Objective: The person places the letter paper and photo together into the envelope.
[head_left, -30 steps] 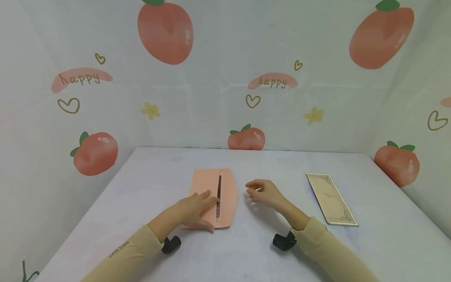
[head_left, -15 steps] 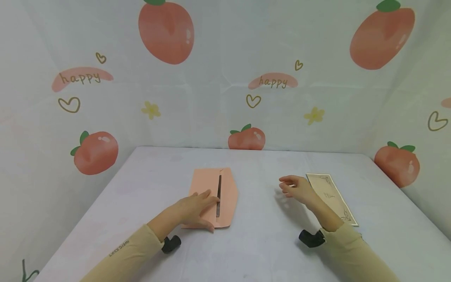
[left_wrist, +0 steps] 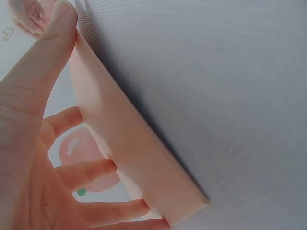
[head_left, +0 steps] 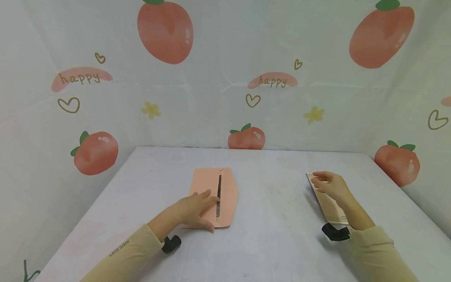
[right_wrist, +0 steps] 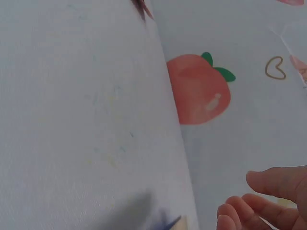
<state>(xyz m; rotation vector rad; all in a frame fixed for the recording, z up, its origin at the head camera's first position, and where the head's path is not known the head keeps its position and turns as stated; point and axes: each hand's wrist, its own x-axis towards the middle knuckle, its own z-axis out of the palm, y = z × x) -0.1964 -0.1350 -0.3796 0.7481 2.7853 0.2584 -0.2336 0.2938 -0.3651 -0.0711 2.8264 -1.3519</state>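
Note:
A peach-coloured paper envelope lies on the table left of centre in the head view, with its pointed flap to the right and a narrow dark slit near the flap. My left hand rests on it with fingers spread. In the left wrist view, fingertips touch the envelope and the thumb sits at its edge. My right hand hovers over a beige card with a pale border, covering much of it; its fingers are loosely bent and hold nothing. Only a corner of the card shows in the right wrist view.
A white-covered table bears both things, with bare cloth between them. Behind it hangs a pale curtain printed with fruit, hearts and "happy". A black wrist camera sits under each wrist, the right one close to the card's near edge.
My right hand has moved right, from beside the envelope to over the beige card. My left hand and the envelope have stayed in place.

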